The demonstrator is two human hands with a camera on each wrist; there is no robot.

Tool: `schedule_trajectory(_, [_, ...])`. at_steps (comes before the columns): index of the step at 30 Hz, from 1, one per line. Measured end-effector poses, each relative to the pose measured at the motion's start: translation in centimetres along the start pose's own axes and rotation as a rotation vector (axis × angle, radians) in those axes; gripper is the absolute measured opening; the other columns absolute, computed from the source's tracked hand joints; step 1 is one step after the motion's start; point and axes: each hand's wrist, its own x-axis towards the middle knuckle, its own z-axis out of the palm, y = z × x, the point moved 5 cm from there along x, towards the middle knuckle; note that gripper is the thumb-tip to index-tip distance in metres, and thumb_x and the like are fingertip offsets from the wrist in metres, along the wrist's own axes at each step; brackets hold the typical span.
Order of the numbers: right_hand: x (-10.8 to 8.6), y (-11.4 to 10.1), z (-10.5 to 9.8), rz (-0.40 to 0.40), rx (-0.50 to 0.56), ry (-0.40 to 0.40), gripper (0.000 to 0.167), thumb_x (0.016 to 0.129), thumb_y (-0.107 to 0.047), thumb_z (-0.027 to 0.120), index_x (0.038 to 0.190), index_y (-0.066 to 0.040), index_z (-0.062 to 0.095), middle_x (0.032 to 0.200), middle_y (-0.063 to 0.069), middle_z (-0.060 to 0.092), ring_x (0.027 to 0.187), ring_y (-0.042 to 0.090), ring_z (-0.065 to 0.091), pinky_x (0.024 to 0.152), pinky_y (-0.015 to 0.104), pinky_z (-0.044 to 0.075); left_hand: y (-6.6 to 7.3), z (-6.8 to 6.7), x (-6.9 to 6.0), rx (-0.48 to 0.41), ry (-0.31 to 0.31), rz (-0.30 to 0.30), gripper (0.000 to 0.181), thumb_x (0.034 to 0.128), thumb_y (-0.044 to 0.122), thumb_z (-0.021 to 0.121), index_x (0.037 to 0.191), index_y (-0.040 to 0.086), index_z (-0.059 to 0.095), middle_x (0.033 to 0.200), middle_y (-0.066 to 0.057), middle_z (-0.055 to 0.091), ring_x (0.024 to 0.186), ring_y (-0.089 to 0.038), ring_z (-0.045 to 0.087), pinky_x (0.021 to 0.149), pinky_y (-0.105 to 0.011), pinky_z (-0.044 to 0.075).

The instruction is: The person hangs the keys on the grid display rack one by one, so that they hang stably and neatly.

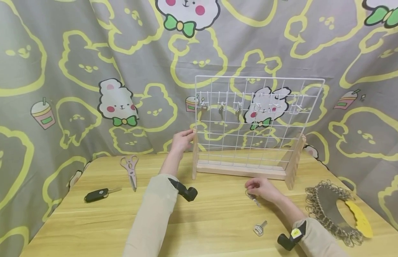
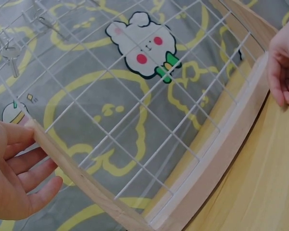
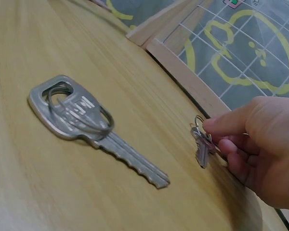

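A white wire grid rack (image 1: 247,142) in a wooden stand is upright at the back of the table. My left hand (image 1: 182,141) pinches the top of its left wooden post (image 2: 72,166) with thumb and finger; the other fingers are loosely spread. In front of the rack, my right hand (image 1: 264,189) pinches a key ring with a small key (image 3: 201,153) dangling from it, low over the table. A larger silver key (image 3: 89,110) with its own ring lies flat nearby. Several keys (image 1: 221,111) hang from hooks on the rack's left half.
To the right lies a large ring of many wire loops (image 1: 317,203) with a yellow part (image 1: 359,219). Pink scissors (image 1: 130,169) and a black car key (image 1: 96,195) lie at the left. A patterned curtain (image 1: 147,64) hangs behind the wooden table (image 1: 83,228).
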Motion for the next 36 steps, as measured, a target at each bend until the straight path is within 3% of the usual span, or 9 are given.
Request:
schedule_trajectory(13, [0.1, 0.1, 0.3, 0.010, -0.116, 0.111, 0.009, 0.085, 0.002, 0.061, 0.093, 0.003, 0.065, 0.080, 0.004, 0.061, 0.076, 0.015, 0.055, 0.061, 0.020, 0.047, 0.0, 0.0, 0.0, -0.007, 0.000, 0.009, 0.036, 0.0935, 0.016, 0.057, 0.127, 0.003, 0.056, 0.131, -0.014, 0.052, 0.121, -0.027, 0.048, 0.097, -0.043, 0.043])
schedule_trajectory(20, [0.0, -0.2, 0.5, -0.038, -0.215, 0.087, 0.009, 0.086, -0.001, 0.061, 0.092, 0.000, 0.067, 0.084, 0.001, 0.062, 0.078, 0.014, 0.055, 0.066, 0.023, 0.048, 0.0, 0.0, -0.1, 0.000, 0.000, 0.011, 0.036, 0.0934, 0.016, 0.057, 0.127, 0.003, 0.056, 0.130, -0.014, 0.053, 0.120, -0.027, 0.048, 0.098, -0.043, 0.043])
schedule_trajectory(27, [0.0, -1.1, 0.9, -0.124, -0.325, 0.051, 0.006, 0.087, -0.006, 0.062, 0.081, -0.006, 0.063, 0.076, -0.005, 0.057, 0.071, 0.008, 0.050, 0.065, 0.026, 0.045, 0.0, -0.1, -0.1, -0.011, 0.000, 0.005, 0.036, 0.0931, 0.016, 0.058, 0.126, 0.003, 0.057, 0.129, -0.014, 0.053, 0.120, -0.027, 0.048, 0.098, -0.043, 0.043])
schedule_trajectory(32, [0.1, -0.6, 0.7, -0.092, -0.260, 0.053, 0.004, 0.089, -0.006, 0.060, 0.085, -0.006, 0.061, 0.078, -0.003, 0.058, 0.072, 0.010, 0.051, 0.064, 0.024, 0.045, 0.1, -0.1, -0.1, 0.000, 0.002, 0.010, 0.036, 0.0933, 0.016, 0.057, 0.127, 0.003, 0.056, 0.129, -0.014, 0.053, 0.119, -0.027, 0.049, 0.097, -0.043, 0.043])
schedule_trajectory(36, [0.0, 0.1, 0.1, -0.027, -0.113, 0.076, 0.008, 0.091, -0.008, 0.058, 0.091, -0.001, 0.059, 0.080, 0.002, 0.059, 0.070, 0.012, 0.052, 0.058, 0.022, 0.046, 0.1, -0.1, -0.1, 0.005, -0.003, 0.020, 0.037, 0.0935, 0.016, 0.057, 0.128, 0.002, 0.055, 0.129, -0.015, 0.053, 0.119, -0.027, 0.049, 0.097, -0.043, 0.044])
